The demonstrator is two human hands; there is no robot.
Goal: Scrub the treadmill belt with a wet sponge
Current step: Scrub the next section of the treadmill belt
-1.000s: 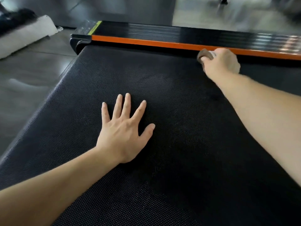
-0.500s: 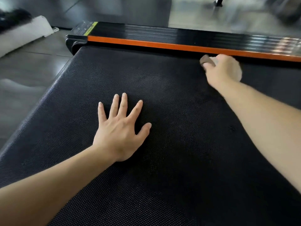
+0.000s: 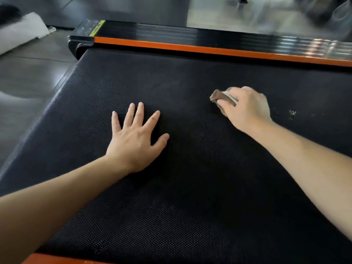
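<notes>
Head view. Treadmill belt (image 3: 190, 197): one, black, matte, with a fine dotted weave. It fills most of the field. Its far edge runs under the orange strip (image 3: 190, 47), which is straight, smooth and narrow. Behind the strip lies one glossy black ribbed rail (image 3: 190, 34). Beyond the strip's rounded black end cap (image 3: 80, 44), the belt's side edge rolls down to grey floor tiles (image 3: 28, 77).

Bare belt lies open between the strip and both hands, and more lies on the viewer's side of them.

Hands: two, both bare-armed. The left hand (image 3: 133, 141) rests flat on the belt with palm down and fingers straight and spread, grasping nothing. It is well on the near side of the strip.

The right hand (image 3: 247, 109) grips one sponge (image 3: 222, 97), fingers curled over it. The sponge is brown, flattish and slightly blurred. It touches the belt about midway across, well apart from the strip and just beyond the left hand's fingertips.

One small white fleck (image 3: 292, 112) sits on the belt beside the right wrist. A second orange edge (image 3: 57, 260) shows at the belt's near side, opposite the strip. One white padded object (image 3: 21, 29) lies on the floor past the end cap.
</notes>
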